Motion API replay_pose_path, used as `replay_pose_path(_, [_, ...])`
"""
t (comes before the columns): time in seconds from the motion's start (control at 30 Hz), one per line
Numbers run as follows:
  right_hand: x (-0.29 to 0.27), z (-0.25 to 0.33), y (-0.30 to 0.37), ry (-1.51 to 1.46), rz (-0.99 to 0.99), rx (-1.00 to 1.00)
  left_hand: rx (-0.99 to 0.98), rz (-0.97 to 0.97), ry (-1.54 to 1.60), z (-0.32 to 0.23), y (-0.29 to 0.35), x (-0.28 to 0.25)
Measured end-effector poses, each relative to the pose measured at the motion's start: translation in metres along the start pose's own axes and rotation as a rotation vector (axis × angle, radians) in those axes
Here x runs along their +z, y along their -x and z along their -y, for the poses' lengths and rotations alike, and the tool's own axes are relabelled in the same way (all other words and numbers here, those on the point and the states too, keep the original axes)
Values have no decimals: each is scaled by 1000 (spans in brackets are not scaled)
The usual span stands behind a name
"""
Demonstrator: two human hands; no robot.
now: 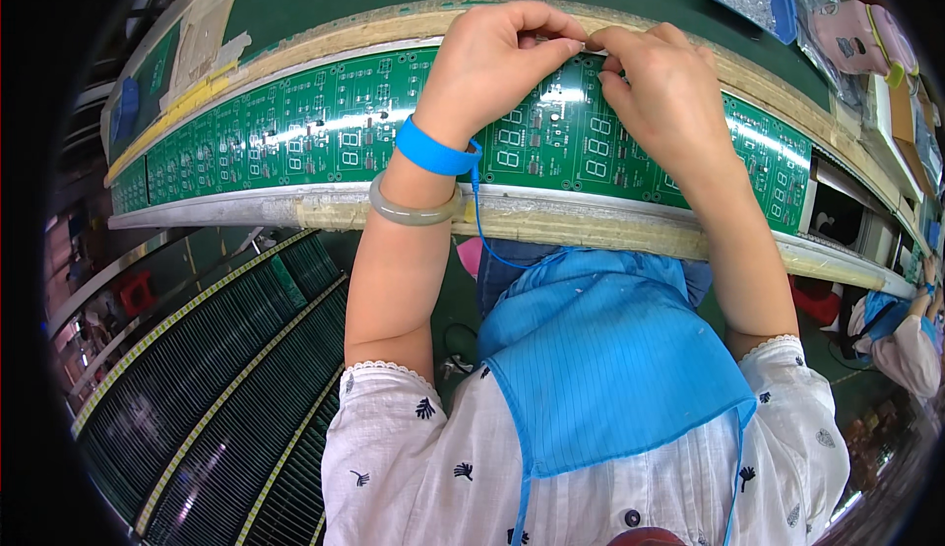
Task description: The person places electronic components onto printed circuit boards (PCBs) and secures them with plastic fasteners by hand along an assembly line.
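Both hands meet over the far edge of a long row of green circuit boards [325, 118], which carry white digit outlines and small dark parts. My left hand [492, 64] is closed, thumb and forefinger pinched at the boards' far rail. Fingertip to fingertip with it, my right hand [669, 93] is closed too. Whatever lies between the fingertips is too small to name. A blue wrist strap [436, 149] with a thin blue cord circles my left wrist, above a pale bangle [411, 203].
A blue bin [750, 0] of small clear parts stands at the far right, beside a pink bag [854, 39]. Racks of upright boards [212, 379] fill the lower left. A wooden rail [591, 226] runs along the near edge. Another person [901, 339] is at the right.
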State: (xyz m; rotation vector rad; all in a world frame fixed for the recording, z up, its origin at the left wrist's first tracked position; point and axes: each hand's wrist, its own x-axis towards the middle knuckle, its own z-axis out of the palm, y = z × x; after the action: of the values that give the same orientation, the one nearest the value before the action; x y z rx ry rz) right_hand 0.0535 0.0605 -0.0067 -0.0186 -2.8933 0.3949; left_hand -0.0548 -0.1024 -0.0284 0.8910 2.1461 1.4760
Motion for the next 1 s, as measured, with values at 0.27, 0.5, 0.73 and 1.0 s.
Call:
replay_pose_path(0.27, [-10,-24,3,-179,-101,64,55,33,-104,-4,1,9])
replay_pose_path(0.5, [-26,-29,8,-240,-120,139,177,21,-279,-7,0,15])
replay_pose_path(0.73, [-27,-31,10,-280,-147,173,252,4,-396,-6,0,19])
replay_pose_path(1.0, [-27,-34,11,-275,-168,165,286,-3,-456,-8,0,22])
